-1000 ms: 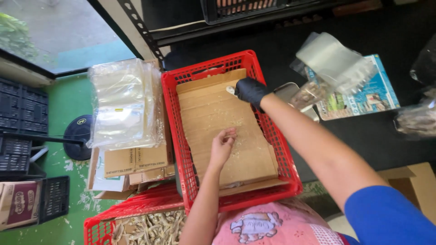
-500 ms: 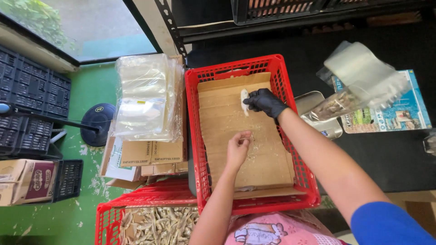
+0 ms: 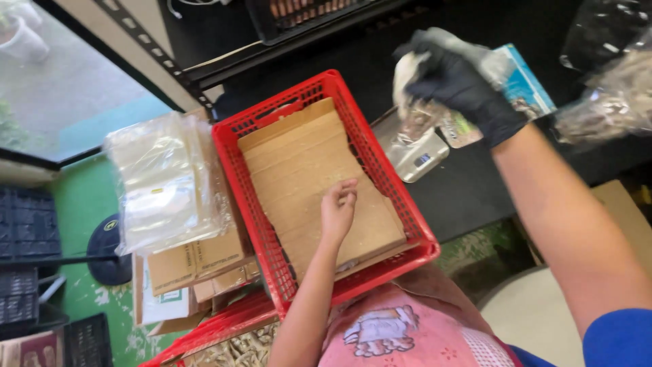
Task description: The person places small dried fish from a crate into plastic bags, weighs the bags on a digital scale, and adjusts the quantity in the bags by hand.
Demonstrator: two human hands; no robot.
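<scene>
dark bench under a window, red crate (image 3: 380, 178) hanging over its near edge, two hands at work.

green floor lies left of the bench, where cardboard boxes (image 3: 197, 261) carry a stack of clear plastic bags (image 3: 163, 180) just beside the crate's left wall. brown cardboard sheets (image 3: 316, 183) line the crate's bottom. left hand (image 3: 337, 207), bare, rests on the cardboard near the crate's middle, fingertips bunched together as if pinching something too small to make out. right hand (image 3: 456, 85), in a black glove, is raised above the bench's far side right of the crate, closed around a clear bag (image 3: 485, 62) with a pale lump in it. small silver scale (image 3: 411, 146) sits on the bench just under that hand.
</scene>
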